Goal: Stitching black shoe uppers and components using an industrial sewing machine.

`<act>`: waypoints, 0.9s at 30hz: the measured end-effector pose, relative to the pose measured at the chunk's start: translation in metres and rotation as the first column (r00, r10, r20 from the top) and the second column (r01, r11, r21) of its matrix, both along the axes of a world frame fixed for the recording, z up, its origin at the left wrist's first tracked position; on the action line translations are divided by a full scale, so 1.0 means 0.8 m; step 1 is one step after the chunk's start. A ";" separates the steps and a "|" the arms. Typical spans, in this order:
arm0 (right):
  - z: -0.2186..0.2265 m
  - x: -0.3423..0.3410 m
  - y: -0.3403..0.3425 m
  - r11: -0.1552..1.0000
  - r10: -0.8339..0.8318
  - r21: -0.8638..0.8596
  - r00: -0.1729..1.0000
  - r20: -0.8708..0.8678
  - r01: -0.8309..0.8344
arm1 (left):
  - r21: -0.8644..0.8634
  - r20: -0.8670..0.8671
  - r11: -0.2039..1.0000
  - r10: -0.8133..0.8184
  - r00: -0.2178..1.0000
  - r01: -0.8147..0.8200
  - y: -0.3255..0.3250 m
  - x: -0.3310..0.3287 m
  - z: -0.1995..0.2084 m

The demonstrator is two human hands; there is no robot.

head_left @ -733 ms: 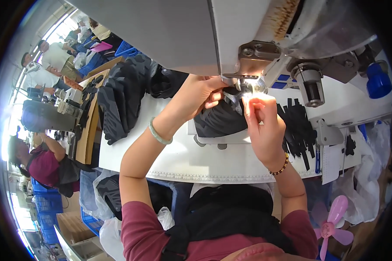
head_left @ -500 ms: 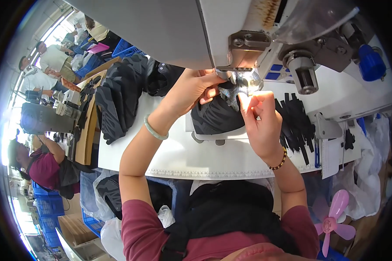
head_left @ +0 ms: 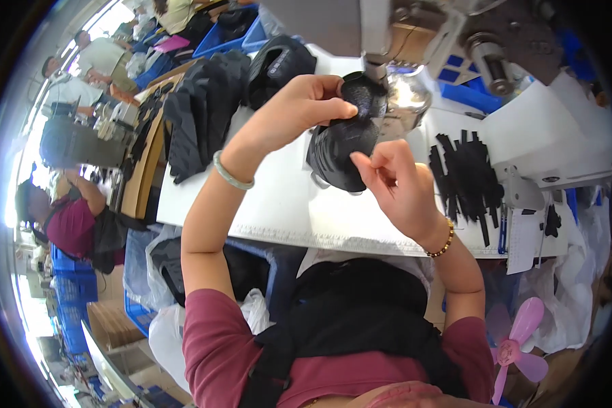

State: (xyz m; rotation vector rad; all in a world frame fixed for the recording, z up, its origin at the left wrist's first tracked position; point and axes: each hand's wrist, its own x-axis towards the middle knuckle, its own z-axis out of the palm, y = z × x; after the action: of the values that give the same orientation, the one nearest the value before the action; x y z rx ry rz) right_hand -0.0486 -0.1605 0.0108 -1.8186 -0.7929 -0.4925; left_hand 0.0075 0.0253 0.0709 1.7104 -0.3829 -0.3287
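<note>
A black shoe upper (head_left: 336,155) with a patterned surface and a shiny dark inner side is held over the white table, just below the needle area of the sewing machine (head_left: 376,41). My left hand (head_left: 316,102) pinches its upper edge between thumb and fingers. At the upper's right edge, my right hand (head_left: 400,180) is closed, thumb against curled fingers. Whatever those fingers grip, if anything, is too small to make out. The machine's lit metal post (head_left: 406,88) stands right behind the upper.
Stacked black uppers (head_left: 207,112) lie at the left, with another upper (head_left: 279,68) beside them. Black strips (head_left: 466,183) are piled on the right. A pink fan (head_left: 517,347) is below the table's right side. Another person (head_left: 75,221) sits at the far left.
The upper has come away from beneath the machine head and is turned more upright in my left hand. My right hand has moved slightly down; the view has shifted.
</note>
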 end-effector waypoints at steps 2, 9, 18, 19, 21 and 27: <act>0.008 0.001 0.000 0.997 -0.062 -0.036 0.974 0.219 0.072 | 0.055 0.076 0.997 -0.054 0.996 0.050 0.024 -0.026 0.010; 0.042 0.033 0.029 0.872 0.378 -0.150 0.835 -0.398 -0.466 | 0.234 0.202 0.970 -0.108 0.973 0.059 0.072 -0.083 0.018; 0.056 0.035 0.066 0.924 0.372 -0.120 0.927 0.055 -0.363 | 0.223 0.319 0.956 0.111 0.941 -0.188 0.078 -0.117 0.010; 0.059 0.022 0.060 0.936 0.330 -0.182 0.933 0.144 -0.303 | 0.217 0.325 0.956 0.118 0.938 -0.195 0.080 -0.117 0.006; 0.044 0.008 0.052 0.933 0.333 -0.265 0.866 0.374 -0.244 | -0.016 0.277 0.982 0.183 0.943 -0.186 0.084 -0.116 -0.004; 0.019 -0.012 0.043 0.925 0.340 -0.358 0.698 0.630 -0.128 | -0.212 0.157 0.960 0.221 0.963 -0.185 0.078 -0.116 -0.016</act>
State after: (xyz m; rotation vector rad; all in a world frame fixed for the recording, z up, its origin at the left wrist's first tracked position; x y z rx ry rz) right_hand -0.0581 -0.1265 0.0262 -1.7471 -1.6702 -0.9435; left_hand -0.0851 0.0879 0.0577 1.5733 -0.3535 0.0149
